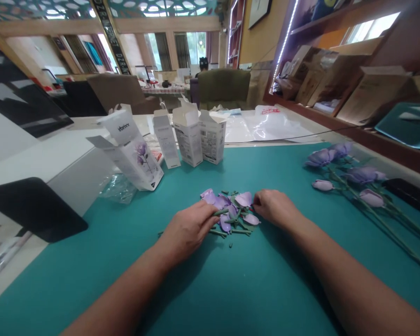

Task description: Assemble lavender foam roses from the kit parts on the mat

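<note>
A loose pile of flower parts lies on the green mat (245, 280), with lilac petals (226, 223), green stem pieces (241, 231) and a pale bud piece (251, 219) mixed together. My left hand (191, 226) reaches over the pile's left side, thumb and fingers pinched, with a short green stem piece (221, 212) sticking out from the fingertips. At the right edge of the pile, my right hand (272, 205) has its fingers curled together near a petal; what lies between them is hidden. One tiny green piece (230, 245) sits apart in front.
Assembled lilac flowers (320, 157) with long stems lie at the right beside a black object (411, 196). Opened white boxes (189, 140) stand behind the pile, one printed box (140, 161) tilted. Crumpled clear plastic (118, 188) and a black panel (35, 207) are at left.
</note>
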`<action>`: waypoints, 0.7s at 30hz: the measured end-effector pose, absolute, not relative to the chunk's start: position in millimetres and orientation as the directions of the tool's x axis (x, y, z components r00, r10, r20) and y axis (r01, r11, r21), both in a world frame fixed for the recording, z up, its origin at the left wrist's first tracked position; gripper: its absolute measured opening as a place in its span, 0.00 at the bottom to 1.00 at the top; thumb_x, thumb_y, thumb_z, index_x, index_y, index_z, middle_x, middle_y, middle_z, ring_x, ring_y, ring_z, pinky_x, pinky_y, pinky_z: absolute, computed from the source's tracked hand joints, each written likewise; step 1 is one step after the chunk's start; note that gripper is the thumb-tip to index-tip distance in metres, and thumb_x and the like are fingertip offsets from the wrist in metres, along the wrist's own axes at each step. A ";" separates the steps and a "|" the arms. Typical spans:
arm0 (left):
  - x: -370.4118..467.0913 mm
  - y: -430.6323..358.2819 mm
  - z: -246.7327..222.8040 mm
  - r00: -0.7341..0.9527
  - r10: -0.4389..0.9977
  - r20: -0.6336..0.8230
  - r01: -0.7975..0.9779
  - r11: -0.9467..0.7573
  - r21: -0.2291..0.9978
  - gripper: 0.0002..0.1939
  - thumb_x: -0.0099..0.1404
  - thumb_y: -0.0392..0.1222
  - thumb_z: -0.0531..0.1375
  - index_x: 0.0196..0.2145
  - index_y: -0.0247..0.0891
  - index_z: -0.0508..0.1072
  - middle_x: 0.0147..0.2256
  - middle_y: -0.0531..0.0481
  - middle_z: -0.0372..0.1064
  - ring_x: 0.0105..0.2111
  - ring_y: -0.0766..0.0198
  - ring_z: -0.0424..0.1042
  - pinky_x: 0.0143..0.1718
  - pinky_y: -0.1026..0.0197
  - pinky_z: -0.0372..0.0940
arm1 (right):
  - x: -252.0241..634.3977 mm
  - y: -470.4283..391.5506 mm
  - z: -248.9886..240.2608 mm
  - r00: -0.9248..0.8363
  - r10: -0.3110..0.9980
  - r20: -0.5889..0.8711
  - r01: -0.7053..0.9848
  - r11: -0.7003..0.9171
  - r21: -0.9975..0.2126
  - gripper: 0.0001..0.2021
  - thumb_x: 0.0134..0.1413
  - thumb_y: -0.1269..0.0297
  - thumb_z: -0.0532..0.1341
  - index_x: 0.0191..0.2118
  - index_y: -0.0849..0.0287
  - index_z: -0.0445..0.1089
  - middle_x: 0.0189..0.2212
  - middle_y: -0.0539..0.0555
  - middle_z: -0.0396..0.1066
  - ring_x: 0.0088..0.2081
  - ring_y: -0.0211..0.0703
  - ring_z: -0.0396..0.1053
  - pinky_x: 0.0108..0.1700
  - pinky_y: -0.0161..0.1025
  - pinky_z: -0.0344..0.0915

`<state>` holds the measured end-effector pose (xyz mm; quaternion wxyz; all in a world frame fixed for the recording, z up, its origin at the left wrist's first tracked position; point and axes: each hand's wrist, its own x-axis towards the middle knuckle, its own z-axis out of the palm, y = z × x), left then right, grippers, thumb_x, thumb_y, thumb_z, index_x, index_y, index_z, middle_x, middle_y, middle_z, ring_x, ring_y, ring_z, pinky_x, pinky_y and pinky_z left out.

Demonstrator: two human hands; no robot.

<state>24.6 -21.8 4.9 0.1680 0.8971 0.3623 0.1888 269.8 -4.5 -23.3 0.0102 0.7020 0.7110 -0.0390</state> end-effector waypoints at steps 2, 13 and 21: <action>24.7 -22.7 4.9 0.660 0.720 0.217 0.598 -0.677 0.429 0.10 0.69 0.39 0.49 0.35 0.37 0.69 0.33 0.49 0.66 0.31 0.65 0.66 0.31 0.65 0.59 | 271.5 -4.8 -22.9 -0.016 0.998 -0.059 0.999 0.013 -0.049 0.09 0.48 0.70 0.56 0.29 0.59 0.75 0.31 0.58 0.75 0.31 0.45 0.69 0.26 0.37 0.49; 27.2 -28.1 8.8 0.623 0.733 0.271 0.639 -0.678 0.363 0.15 0.71 0.44 0.48 0.42 0.39 0.74 0.35 0.49 0.68 0.33 0.64 0.68 0.32 0.65 0.61 | 249.9 -38.5 4.1 -0.108 0.980 0.170 0.495 0.201 -0.845 0.04 0.47 0.63 0.59 0.27 0.57 0.65 0.20 0.46 0.62 0.22 0.35 0.57 0.23 0.33 0.54; 28.0 -28.6 4.2 0.622 0.725 0.294 0.633 -0.687 0.357 0.13 0.71 0.42 0.49 0.42 0.39 0.73 0.34 0.49 0.68 0.33 0.64 0.68 0.32 0.65 0.61 | 231.7 -46.5 3.7 -0.195 0.964 0.183 0.333 0.241 -0.912 0.07 0.53 0.61 0.59 0.32 0.58 0.70 0.25 0.49 0.66 0.27 0.37 0.61 0.28 0.35 0.58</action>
